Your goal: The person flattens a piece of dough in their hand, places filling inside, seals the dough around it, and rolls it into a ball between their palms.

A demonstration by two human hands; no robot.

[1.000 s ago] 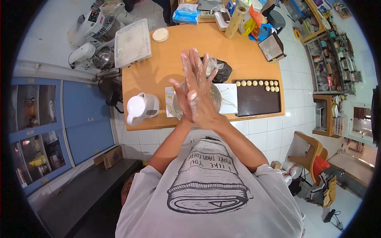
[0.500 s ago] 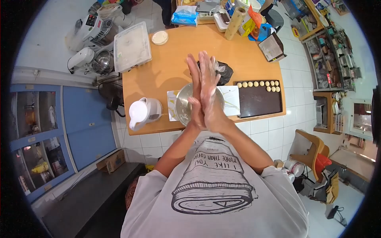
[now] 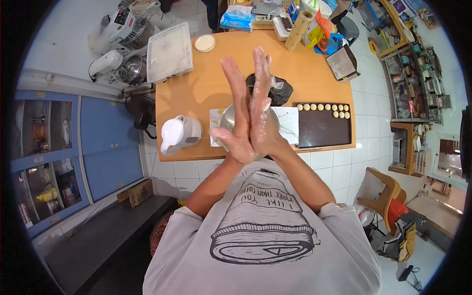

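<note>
My left hand (image 3: 238,115) and my right hand (image 3: 261,110) are pressed together at the palms, fingers stretched out and coated with pale dough or flour. Whether anything lies between the palms is hidden. Beneath them a metal bowl (image 3: 227,121) stands on a white patterned sheet (image 3: 290,121). Right of the sheet, a dark baking tray (image 3: 323,132) carries several small pale balls (image 3: 320,107) in rows along its far edge. A black plastic bag (image 3: 281,93) lies just beyond the bowl.
On the wooden table (image 3: 216,64) are a white pitcher (image 3: 182,133) at left, a lidded plastic box (image 3: 169,53), a small round tub (image 3: 205,43), a film roll (image 3: 298,31) and an open box (image 3: 342,63). Mixers (image 3: 123,66) stand at far left.
Both hands have kept rubbing against each other; the fingertips have spread further apart while the palms stay together. The camera view has shifted slightly.
</note>
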